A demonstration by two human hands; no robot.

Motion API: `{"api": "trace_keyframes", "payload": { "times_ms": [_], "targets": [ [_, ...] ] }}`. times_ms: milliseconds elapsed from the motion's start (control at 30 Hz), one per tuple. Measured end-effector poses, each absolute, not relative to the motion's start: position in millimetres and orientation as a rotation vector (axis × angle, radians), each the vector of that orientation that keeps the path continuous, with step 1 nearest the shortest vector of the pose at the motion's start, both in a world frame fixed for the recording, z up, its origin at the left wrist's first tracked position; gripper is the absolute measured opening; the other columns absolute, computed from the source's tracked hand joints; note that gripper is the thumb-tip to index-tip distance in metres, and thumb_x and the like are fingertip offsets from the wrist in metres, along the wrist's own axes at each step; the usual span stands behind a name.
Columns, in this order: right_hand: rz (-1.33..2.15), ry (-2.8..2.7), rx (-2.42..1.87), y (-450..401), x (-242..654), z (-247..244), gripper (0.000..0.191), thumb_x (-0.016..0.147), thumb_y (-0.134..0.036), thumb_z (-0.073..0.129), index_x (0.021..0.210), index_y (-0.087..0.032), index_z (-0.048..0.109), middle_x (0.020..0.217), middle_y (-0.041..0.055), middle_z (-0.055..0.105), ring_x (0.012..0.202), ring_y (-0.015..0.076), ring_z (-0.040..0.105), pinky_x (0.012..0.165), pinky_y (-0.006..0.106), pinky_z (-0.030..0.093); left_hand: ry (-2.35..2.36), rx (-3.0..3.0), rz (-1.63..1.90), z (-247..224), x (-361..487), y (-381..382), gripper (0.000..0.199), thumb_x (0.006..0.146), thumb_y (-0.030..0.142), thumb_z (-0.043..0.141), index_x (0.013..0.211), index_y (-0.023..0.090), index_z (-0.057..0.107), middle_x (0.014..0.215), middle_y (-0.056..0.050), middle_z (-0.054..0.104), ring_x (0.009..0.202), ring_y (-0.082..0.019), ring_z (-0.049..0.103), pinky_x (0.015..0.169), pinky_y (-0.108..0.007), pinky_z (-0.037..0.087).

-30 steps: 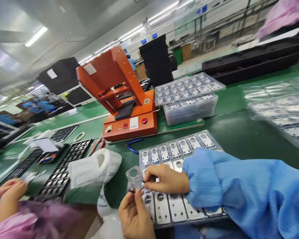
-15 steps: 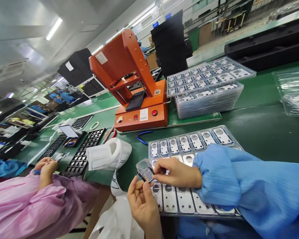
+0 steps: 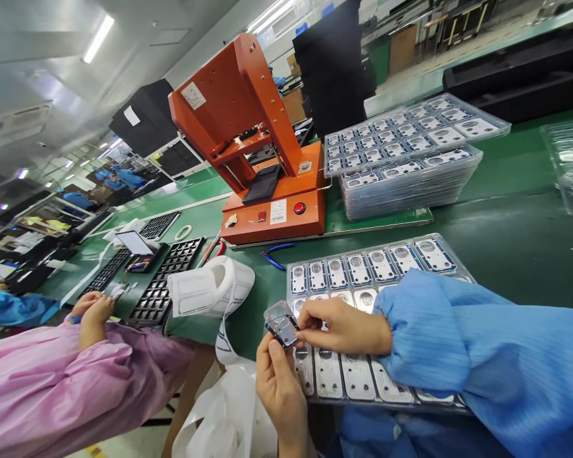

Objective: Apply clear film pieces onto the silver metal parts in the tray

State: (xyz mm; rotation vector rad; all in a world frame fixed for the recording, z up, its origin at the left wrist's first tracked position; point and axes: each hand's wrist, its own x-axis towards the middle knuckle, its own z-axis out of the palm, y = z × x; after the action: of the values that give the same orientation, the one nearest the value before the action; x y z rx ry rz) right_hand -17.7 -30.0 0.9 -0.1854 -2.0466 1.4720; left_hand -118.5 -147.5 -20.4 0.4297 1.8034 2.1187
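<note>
My left hand (image 3: 281,385) pinches a small clear plastic panel (image 3: 279,313) by its lower edge, thumb in front. A black outlined frame with small dots lies over the lower part of the panel. At the panel's right edge, the thumb and forefinger of my right hand (image 3: 337,326) are pinched together; whether they grip the panel or a strip on it is too small to tell. Below both hands lies a clear tray (image 3: 293,262) with rows of white and blue-edged panels, partly hidden by my right hand and blue sleeve.
An orange press (image 3: 273,219) stands behind the tray, with blue pliers (image 3: 273,261) in front. A stack of filled trays (image 3: 405,191) is at its right. Left are a label roll (image 3: 195,294), its loose backing strip (image 3: 229,413), a black tray (image 3: 148,299) and a co-worker in pink (image 3: 76,381).
My left hand's loosely spread fingers have closed in on the panel, which now faces me more. My right hand stays at its edge. The whole view has shifted slightly.
</note>
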Motion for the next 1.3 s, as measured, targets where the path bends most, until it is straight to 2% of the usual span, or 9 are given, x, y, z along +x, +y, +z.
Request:
{"api": "trace_keyframes", "payload": {
  "times_ms": [200,400,667,867,1167,1300],
  "targets": [
    [1.504,-2.047,-0.183,-30,-17,1,0.005,0.083,-0.018,0.057,0.079,-0.015,0.055,0.072,0.0017,0.064,0.061,0.0098,0.056,0.058,0.019,0.043,1.881,0.445,2.109,-25,-119,-150,0.039,0.072,0.051,0.068,0.092,0.017,0.064,0.085,-0.001,0.067,0.073,-0.012,0.062,0.065,-0.021,0.051],
    [1.463,-2.064,-0.152,-31,-18,-2,0.006,0.083,-0.019,0.058,0.08,-0.014,0.056,0.073,0.0032,0.064,0.062,0.0105,0.056,0.057,0.02,0.043,2.071,0.469,2.056,-31,-120,-151,0.041,0.074,0.053,0.065,0.094,0.017,0.065,0.088,-0.001,0.065,0.078,-0.014,0.061,0.073,-0.025,0.049],
    [1.484,-2.065,-0.15,-30,-18,-2,0.005,0.083,-0.017,0.058,0.08,-0.015,0.055,0.072,0.0022,0.065,0.061,0.0098,0.055,0.057,0.019,0.043,2.22,0.525,1.982,-31,-120,-151,0.041,0.075,0.055,0.062,0.094,0.018,0.064,0.086,-0.002,0.066,0.078,-0.015,0.06,0.073,-0.028,0.048],
    [1.5,-2.075,-0.132,-31,-18,-1,0.004,0.082,-0.014,0.058,0.08,-0.014,0.055,0.073,0.0026,0.067,0.062,0.0097,0.057,0.056,0.019,0.043,2.34,0.592,1.9,-32,-124,-154,0.041,0.076,0.054,0.06,0.093,0.016,0.062,0.078,-0.001,0.064,0.069,-0.015,0.059,0.066,-0.028,0.048],
    [1.5,-2.107,-0.091,-31,-17,-3,0.003,0.08,-0.012,0.059,0.081,-0.013,0.056,0.073,0.003,0.066,0.062,0.0093,0.056,0.057,0.018,0.042,2.39,0.637,1.952,-26,-118,-152,0.042,0.077,0.056,0.058,0.089,0.016,0.061,0.082,-0.002,0.063,0.074,-0.015,0.058,0.067,-0.026,0.048],
    [1.458,-2.138,-0.072,-33,-17,-3,0.005,0.078,-0.011,0.06,0.079,-0.013,0.056,0.069,0.0005,0.062,0.059,0.008,0.052,0.056,0.017,0.041,2.408,0.724,1.927,-20,-116,-152,0.037,0.078,0.053,0.058,0.084,0.016,0.059,0.072,0.0,0.061,0.062,-0.011,0.056,0.059,-0.022,0.046]
  ]
}}
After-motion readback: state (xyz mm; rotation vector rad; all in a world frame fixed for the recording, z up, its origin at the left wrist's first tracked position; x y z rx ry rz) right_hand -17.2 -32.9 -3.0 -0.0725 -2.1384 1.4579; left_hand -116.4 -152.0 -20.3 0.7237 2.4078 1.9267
